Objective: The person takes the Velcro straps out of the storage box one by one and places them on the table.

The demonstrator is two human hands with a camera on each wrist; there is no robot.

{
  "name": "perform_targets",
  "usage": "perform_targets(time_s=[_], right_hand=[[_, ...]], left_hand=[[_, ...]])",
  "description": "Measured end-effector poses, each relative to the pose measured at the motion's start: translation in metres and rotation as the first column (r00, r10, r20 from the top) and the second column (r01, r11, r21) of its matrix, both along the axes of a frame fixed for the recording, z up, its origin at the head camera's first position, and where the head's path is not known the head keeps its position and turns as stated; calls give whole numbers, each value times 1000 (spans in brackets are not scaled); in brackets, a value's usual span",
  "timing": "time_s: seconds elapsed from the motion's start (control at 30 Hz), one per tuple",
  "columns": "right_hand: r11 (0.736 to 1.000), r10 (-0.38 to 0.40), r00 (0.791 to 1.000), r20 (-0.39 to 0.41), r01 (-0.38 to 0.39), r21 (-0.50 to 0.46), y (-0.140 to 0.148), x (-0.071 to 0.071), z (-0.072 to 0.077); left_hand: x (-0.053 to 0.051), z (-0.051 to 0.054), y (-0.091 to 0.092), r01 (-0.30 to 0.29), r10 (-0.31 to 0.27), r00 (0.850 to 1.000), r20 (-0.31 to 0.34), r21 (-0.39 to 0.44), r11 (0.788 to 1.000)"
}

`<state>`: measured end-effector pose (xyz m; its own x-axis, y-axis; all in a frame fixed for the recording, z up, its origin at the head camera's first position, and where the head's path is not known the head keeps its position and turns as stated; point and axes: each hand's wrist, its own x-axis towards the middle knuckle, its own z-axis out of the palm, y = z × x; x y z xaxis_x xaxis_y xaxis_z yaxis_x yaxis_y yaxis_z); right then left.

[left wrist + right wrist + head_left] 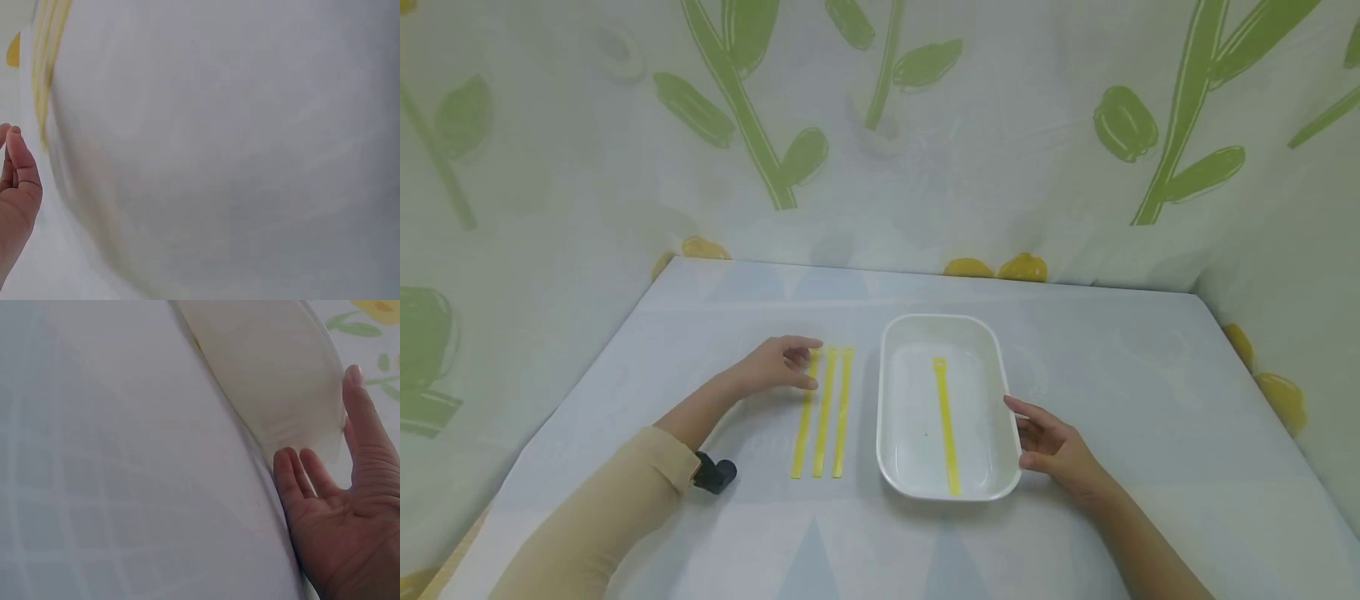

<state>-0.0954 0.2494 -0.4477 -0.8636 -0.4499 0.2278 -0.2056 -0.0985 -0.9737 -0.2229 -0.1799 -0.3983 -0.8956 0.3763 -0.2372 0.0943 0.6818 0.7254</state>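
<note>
Three flat yellow strips (822, 425) lie side by side on the table, left of a white rectangular tray (883, 417). My left hand (775, 365) is over the upper end of the leftmost strip, thumb and fingers apart with nothing between them; whether it touches the strip I cannot tell. Inside the tray lies one more yellow strip (947, 429) with a wider, holed top end. At the tray's right side is my right hand (1056, 446), its fingers against the outer wall; the right wrist view shows the fingers (288, 472) extended along that wall.
A pale table (1150, 400) with light blue triangles carries everything. Behind it hangs a white curtain-like backdrop (1000, 167) with green plants and yellow shapes. A black device (715, 473) sits at the left wrist by the beige sleeve (602, 508).
</note>
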Motion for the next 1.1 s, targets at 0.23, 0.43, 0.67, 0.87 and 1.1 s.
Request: perform_targets(time_s=[0.23,0.43,0.67,0.87,1.1], right_hand=[[1000,7,1000,-5,-7,-10,-1,0,1],[1000,7,1000,-12,-7,-4,0,0,0],[1000,15,1000,-5,-15,-27,-1,0,3],[999,21,1000,-5,-21,-31,-2,0,3],[1000,8,1000,1,-8,-12,-1,1,2]], left_hand=[[-9,22,11,38,-38,999,-10,-10,999],[-23,38,18,66,-66,998,5,38,997],[-33,56,35,118,-121,992,35,85,989],[-39,63,55,178,-184,981,54,110,978],[-44,70,87,328,-333,938,96,59,943]])
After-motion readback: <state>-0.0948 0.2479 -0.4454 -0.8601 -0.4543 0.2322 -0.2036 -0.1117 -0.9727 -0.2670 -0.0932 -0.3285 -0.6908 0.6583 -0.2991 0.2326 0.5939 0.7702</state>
